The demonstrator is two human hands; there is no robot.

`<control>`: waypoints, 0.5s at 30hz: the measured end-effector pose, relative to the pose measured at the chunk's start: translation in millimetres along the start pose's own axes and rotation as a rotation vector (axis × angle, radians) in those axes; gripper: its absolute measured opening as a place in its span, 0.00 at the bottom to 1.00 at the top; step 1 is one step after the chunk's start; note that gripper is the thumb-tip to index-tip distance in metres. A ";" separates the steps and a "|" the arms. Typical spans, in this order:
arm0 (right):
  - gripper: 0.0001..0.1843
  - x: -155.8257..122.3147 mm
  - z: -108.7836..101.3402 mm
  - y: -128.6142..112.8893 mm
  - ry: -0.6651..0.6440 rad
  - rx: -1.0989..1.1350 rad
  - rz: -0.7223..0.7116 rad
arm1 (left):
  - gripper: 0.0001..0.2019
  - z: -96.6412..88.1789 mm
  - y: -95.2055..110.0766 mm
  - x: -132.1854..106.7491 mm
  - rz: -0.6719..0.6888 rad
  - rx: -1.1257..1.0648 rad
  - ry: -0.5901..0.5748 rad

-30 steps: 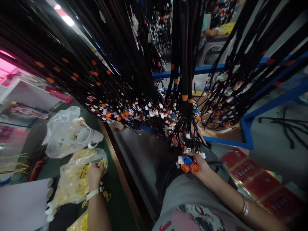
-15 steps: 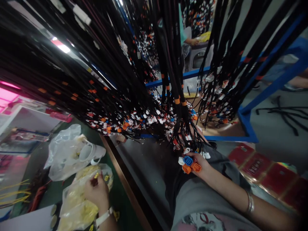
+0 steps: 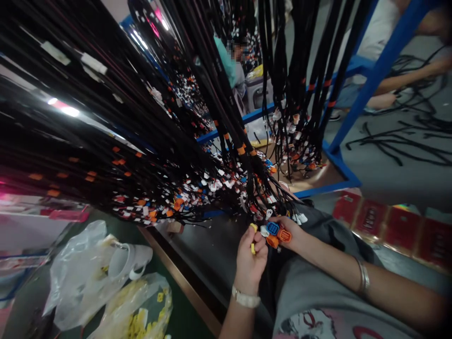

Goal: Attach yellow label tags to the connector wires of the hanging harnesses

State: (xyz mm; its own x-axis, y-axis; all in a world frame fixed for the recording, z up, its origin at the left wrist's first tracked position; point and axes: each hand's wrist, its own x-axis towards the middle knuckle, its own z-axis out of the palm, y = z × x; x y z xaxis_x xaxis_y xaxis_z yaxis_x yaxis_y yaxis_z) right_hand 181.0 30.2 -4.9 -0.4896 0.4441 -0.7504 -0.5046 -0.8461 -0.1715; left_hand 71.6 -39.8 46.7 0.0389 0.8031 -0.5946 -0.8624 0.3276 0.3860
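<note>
Since half a second ago, the left hand (image 3: 251, 263) has moved away from the bag of yellow pieces (image 3: 137, 306) on the counter (image 3: 181, 306), past its brown edge, to just beside the right hand (image 3: 291, 230). From the head view, the left hand's grip is narrow, pinching small yellow parts (image 3: 253, 228) that show at the fingers. The right hand's grip is closed round a cluster of connectors: a blue connector (image 3: 272, 229), orange connectors (image 3: 285, 235) and a white connector (image 3: 264, 230). Both hands are above the lap, off the counter; whether the yellow parts touch the connectors I cannot tell. The bag of yellow pieces lies close to the counter's brown edge, with a white mug (image 3: 139, 254) and a clear bag (image 3: 76, 278) farther along. Black cables (image 3: 222, 89) hang ahead, a blue frame (image 3: 367, 94) to their right.
</note>
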 end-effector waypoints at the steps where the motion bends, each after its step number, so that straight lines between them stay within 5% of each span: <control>1: 0.14 -1.3 0.9 -1.7 0.024 0.013 -0.007 | 0.06 -1.2 -3.8 2.0 0.002 0.014 -0.002; 15: 0.11 -2.7 7.4 2.6 0.238 -0.104 -0.189 | 0.21 -25.7 -22.6 11.6 0.274 0.609 0.060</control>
State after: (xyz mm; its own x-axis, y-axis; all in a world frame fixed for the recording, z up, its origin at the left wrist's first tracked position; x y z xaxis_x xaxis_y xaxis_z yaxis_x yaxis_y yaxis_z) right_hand 175.8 29.0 1.3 -0.2078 0.5253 -0.8252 -0.4893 -0.7863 -0.3773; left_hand 78.5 -50.6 12.9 -0.1845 0.8738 -0.4499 -0.3972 0.3525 0.8474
